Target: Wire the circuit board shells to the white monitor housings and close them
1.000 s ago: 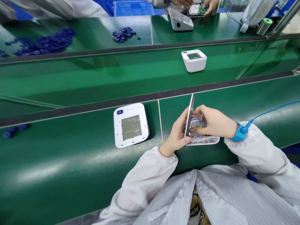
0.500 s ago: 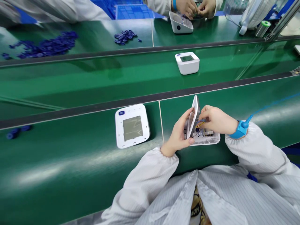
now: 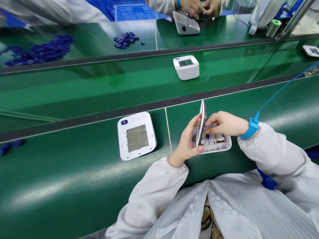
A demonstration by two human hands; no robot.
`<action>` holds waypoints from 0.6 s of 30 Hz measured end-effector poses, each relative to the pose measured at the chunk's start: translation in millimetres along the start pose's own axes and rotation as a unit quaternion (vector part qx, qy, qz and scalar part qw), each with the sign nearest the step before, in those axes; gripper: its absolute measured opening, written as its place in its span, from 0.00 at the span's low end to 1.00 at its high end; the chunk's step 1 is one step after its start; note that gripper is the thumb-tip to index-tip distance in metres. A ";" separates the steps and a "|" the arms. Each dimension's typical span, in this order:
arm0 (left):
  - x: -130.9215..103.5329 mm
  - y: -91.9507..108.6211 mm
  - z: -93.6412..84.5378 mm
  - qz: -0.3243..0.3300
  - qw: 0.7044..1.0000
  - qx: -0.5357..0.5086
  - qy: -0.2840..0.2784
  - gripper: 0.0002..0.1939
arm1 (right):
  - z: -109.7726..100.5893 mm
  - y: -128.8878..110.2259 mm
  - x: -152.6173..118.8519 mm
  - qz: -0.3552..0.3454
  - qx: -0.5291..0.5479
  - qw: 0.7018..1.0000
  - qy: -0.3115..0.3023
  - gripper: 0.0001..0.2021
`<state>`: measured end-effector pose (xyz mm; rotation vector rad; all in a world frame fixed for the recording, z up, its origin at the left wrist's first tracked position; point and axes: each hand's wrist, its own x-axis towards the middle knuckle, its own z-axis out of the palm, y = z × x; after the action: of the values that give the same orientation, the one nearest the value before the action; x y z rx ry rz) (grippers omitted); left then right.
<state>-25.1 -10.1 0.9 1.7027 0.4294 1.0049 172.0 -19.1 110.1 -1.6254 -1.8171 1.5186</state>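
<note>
My left hand [image 3: 186,143] grips a white front cover [image 3: 203,113], which stands tilted on edge over the left part of an open white bottom housing [image 3: 225,146]. Inside the housing, a circuit board and wires show. Fingers of my right hand [image 3: 223,122] are pinched on thin yellow and blue wires [image 3: 207,130] between cover and housing; the wire ends are hidden. Around my right wrist sits a blue strap [image 3: 249,129] with a cord. Left of my hands lies another white cover [image 3: 151,132] with a grey display and a dark blue button.
Beyond a black rail [image 3: 142,105], a green conveyor belt [image 3: 99,86] carries a white device [image 3: 188,71] and another [image 3: 311,50] at far right. Across it, a co-worker's hands [image 3: 199,8] work by an open housing [image 3: 185,26]. Blue buttons [image 3: 47,49] lie in piles.
On the belt, the white device has shifted left, and another shows more fully at far right. The view has shifted slightly. My hands keep their grip on the cover and wires.
</note>
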 end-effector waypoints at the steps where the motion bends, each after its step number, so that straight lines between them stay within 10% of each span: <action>1: 0.1 -0.1 -0.1 0.001 1.000 -0.001 -0.001 0.50 | -1.2 0.7 -0.1 0.011 0.016 1.000 -0.008 0.05; 10: -0.4 0.3 -1.3 0.003 1.000 0.002 -0.007 0.50 | 1.1 6.0 -1.4 -0.034 -0.096 0.995 0.003 0.05; 18: -1.8 2.7 -2.8 -0.008 1.000 -0.005 -0.014 0.50 | 13.6 20.9 -1.5 -0.197 -0.377 0.902 0.078 0.07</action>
<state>-28.8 -10.7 2.9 1.7004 0.4193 0.9697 174.0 -31.0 88.1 -1.4315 -2.6097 0.5019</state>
